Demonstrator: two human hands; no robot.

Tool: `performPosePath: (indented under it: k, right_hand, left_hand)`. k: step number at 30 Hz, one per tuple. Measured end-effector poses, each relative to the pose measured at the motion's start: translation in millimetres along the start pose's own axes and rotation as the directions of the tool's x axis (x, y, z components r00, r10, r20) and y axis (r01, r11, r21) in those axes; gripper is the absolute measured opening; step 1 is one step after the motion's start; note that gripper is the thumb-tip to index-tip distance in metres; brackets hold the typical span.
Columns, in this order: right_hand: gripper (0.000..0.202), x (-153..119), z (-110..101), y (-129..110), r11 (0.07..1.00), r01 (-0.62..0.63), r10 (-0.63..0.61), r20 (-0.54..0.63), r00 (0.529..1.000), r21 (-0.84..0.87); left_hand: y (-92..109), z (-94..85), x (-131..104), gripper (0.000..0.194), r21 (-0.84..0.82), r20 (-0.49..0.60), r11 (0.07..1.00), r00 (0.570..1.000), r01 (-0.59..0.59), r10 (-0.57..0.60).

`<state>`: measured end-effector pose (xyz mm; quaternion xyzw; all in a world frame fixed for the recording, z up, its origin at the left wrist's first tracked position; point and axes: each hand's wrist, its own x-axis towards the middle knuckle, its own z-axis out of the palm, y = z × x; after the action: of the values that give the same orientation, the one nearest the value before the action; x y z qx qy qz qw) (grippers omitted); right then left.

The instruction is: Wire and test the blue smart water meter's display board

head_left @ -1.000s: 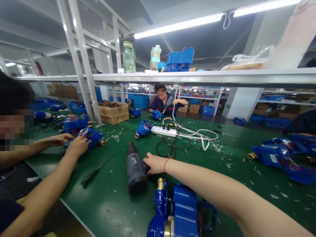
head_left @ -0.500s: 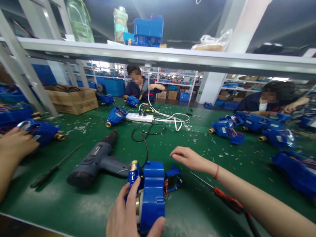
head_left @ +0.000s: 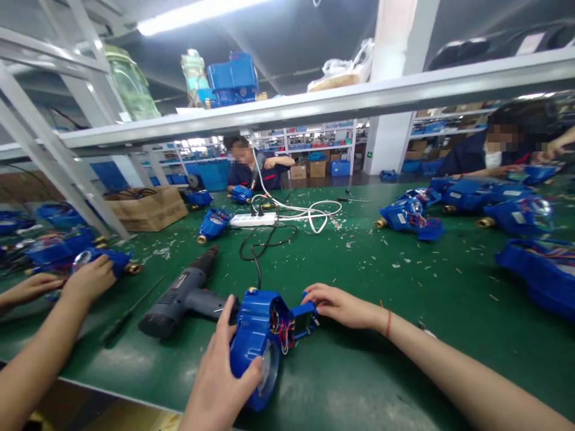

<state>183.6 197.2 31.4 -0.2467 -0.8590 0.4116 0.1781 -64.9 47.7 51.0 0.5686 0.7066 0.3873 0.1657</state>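
A blue water meter [head_left: 251, 335] stands on the green bench in front of me, tilted, with its round clear face turned to the lower right. My left hand [head_left: 224, 365] grips its left side, thumb near the face and fingers behind the body. Coloured wires [head_left: 284, 329] run from the open housing to a small blue display cover [head_left: 304, 320]. The cover's upper right edge is pinched between the fingers of my right hand [head_left: 336, 304]. Just behind the meter lies a grey heat gun [head_left: 182, 296], its handle reaching toward my left fingers.
Another person's hands [head_left: 87, 278] work on a meter at the left, near a dark-handled screwdriver [head_left: 119, 326]. A white power strip [head_left: 254, 219] with cables lies mid-bench. More blue meters [head_left: 406, 214] are at the right. A shelf [head_left: 287, 103] crosses overhead.
The meter has been turned so its clear face and open wire side show. My right hand has come down to the display cover and taken hold of it. The view has tilted.
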Motion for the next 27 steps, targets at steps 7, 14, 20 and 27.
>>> performPosePath:
  k: [7,14,20,27]
  right_hand:
    - [0.033,-40,-8,-17,0.997,-0.003,-0.007,0.115,0.993,0.082]
    - [0.024,-51,-8,-13,0.984,-0.034,0.002,0.179,0.984,0.175]
    - [0.010,-22,-1,-17,0.985,-0.043,0.049,-0.030,0.998,0.168]
    - [0.009,-2,-37,-24,0.992,0.090,-0.082,-0.094,0.992,0.087]
  left_hand:
    - [-9,-2.5,-11,0.104,-0.202,0.219,0.973,0.962,-0.116,0.160]
    - [-9,-3.5,7,0.096,-0.282,0.273,0.959,0.960,0.015,0.065]
    - [4,-15.6,43,0.100,-0.414,0.411,0.841,0.896,0.349,-0.170]
    - [7,-19.7,29,0.095,-0.327,0.322,0.913,0.937,0.244,-0.135]
